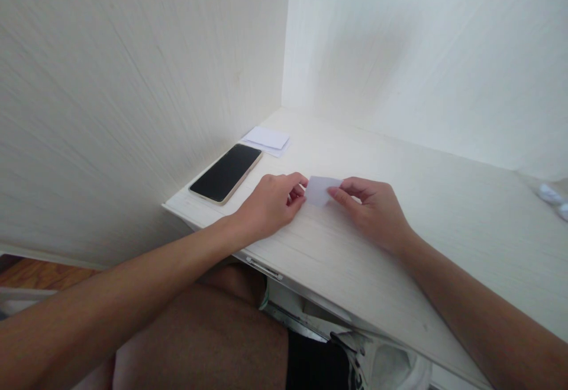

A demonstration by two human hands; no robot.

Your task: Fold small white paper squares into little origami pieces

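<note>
A small piece of white paper (317, 190) is held just above the desktop between my two hands. My right hand (370, 203) pinches its right side, thumb on the near face and the fingers behind. At the paper's left edge, the curled fingertips and thumb of my left hand (277, 200) close on it; how much they grip is partly hidden. Left of my left hand lies a smartphone (226, 172) with a dark screen and a pale case. Behind the phone, folded white paper sheets (267, 138) rest one on another.
The white desk (426, 200) meets a panel (146, 82) on the left and another (421, 52) at the back. Crumpled white pieces (552, 195) lie at the far right. Below the front edge are a metal handle (264, 268), my legs and a white shoe (386, 360).
</note>
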